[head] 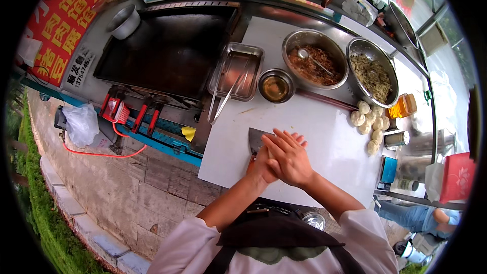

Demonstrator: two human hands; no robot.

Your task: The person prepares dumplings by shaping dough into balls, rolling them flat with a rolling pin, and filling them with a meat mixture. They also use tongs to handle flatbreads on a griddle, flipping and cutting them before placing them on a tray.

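Observation:
Above the white work board (323, 137), my right hand (293, 158) lies over my left hand (265, 167), palms together with fingers pointing away from me. A small pale patch shows between them, possibly dough, but the palms hide most of it. Just beyond my left hand, a flat metal scraper (257, 139) with a wooden handle lies on the board, partly covered by the hand. Several pale dough balls (364, 127) are heaped at the board's right side. Near them lies a long wooden rolling pin (331, 100).
A dark griddle (163, 53) is at the left. Beside it stand a steel tray (260, 55) with tongs (230, 101) and a small bowl of oil (276, 88). Behind are bowls of reddish filling (314, 64) and greenish filling (371, 76). A person in jeans (403, 213) is at the right.

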